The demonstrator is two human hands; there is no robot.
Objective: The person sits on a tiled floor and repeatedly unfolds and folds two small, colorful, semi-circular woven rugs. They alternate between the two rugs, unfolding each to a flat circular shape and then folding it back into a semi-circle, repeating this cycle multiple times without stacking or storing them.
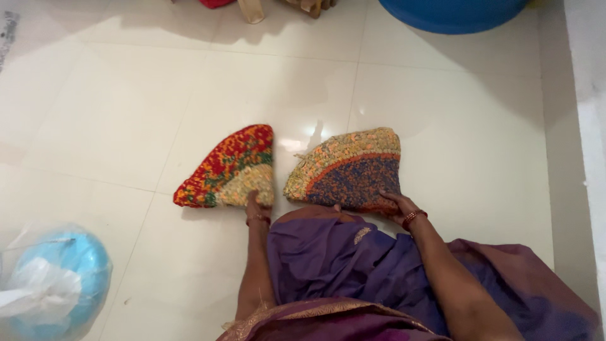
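Two braided rag mats lie folded into quarter wedges on the white tiled floor. The left one (230,167) is red, yellow and green with a pale corner. My left hand (255,207) grips its near corner, fingers tucked under the edge. The right mat (350,167) is orange and tan with a dark blue centre. My right hand (398,205), with a red bangle at the wrist, holds its near right corner. Purple draped cloth (353,265) covers my lap just below both mats.
A blue tub (451,14) stands at the top right. A clear plastic bag over a light blue round object (53,281) sits at the bottom left. A pale raised ledge (590,126) runs along the right side. Wooden furniture legs (252,9) show at the top.
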